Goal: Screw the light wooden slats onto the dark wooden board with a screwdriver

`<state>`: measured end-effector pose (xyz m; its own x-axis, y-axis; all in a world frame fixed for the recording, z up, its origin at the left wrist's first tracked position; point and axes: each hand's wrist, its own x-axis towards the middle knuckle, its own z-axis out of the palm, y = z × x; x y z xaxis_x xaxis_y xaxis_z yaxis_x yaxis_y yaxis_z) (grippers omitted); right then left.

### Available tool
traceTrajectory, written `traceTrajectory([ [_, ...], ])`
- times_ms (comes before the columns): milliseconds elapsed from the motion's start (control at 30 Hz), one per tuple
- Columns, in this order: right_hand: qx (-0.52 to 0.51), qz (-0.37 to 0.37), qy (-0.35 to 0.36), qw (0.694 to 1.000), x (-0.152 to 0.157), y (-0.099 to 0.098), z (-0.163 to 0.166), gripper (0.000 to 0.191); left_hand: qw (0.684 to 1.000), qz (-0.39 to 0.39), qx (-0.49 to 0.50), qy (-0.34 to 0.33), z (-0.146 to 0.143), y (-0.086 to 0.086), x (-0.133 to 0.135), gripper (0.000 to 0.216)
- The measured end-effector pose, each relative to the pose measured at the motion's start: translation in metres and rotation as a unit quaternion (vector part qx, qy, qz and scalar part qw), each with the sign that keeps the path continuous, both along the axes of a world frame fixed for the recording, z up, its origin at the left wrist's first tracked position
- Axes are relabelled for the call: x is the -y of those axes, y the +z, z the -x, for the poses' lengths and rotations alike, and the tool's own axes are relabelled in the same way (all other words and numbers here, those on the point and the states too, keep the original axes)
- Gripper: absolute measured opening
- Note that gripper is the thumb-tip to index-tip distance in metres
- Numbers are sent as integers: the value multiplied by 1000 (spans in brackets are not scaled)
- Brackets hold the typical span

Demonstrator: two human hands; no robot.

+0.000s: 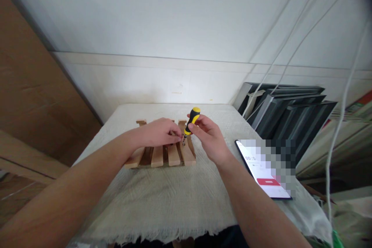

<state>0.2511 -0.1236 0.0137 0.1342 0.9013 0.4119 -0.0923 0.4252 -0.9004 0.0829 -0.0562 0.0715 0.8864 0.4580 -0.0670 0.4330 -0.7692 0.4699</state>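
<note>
A yellow and black screwdriver (193,119) is gripped in my right hand (211,139), its handle up and its shaft slanting down to the left. The tip meets, or nearly meets, the rightmost slat of a slatted wooden piece (174,157) lying on the table. My left hand (162,131) reaches over the slats, its fingertips drawn together close beside the screwdriver's shaft. Whether those fingers pinch a small part is too small to tell. A small dark metal piece (183,144) shows on the slat near the tip. My left hand covers part of the slats.
A pale cloth with a frayed front edge covers the table (162,201). On the right lies a tablet (250,168) with a lit screen, partly pixelated. Dark flat panels (290,110) lean behind it. White cables (334,147) hang at right. A brown board (37,66) stands left.
</note>
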Motion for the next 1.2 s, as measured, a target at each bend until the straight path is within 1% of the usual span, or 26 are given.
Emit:
traceTrajectory([
  [100, 22, -6, -6, 1000, 1, 2, 0, 15, 999, 18, 21, 39, -1, 3, 2, 18],
  [233, 28, -6, 2, 1000, 3, 4, 1, 18, 997, 50, 42, 30, -3, -1, 3, 14],
  [300, 23, -3, 13, 1000, 3, 4, 1, 19, 999, 37, 34, 20, -4, -5, 3, 19],
  [367, 13, 0, 23, 1000, 3, 4, 2, 21, 999, 11, 29, 15, -6, -9, 2, 29],
  [467, -13, -1, 26, 1000, 4, 5, 3, 24, 998, -10, 51, 22, -8, -11, 3, 37],
  [533, -19, -1, 23, 1000, 4, 6, 4, 23, 997, 5, 77, 28, -9, -9, 5, 34],
  [600, -13, -2, 23, 1000, 5, 7, 4, 20, 992, 41, 109, 39, -9, -6, 8, 32],
  [700, 3, -2, 25, 1000, 6, 8, 3, 18, 986, 72, 139, 60, -8, -3, 11, 33],
  [900, 70, -36, -34, 996, 6, 5, 2, 16, 990, 19, 129, 48, -8, -1, 11, 35],
  [1000, 85, -29, -26, 996, 5, 4, 2, 18, 990, 2, 128, 58, -8, -1, 11, 34],
  [1100, 93, -16, -12, 995, 6, 5, 1, 23, 988, -12, 130, 87, -8, -2, 9, 35],
  [1200, 100, -18, -7, 995, 7, 5, -1, 24, 989, -6, 126, 81, -6, -1, 7, 32],
])
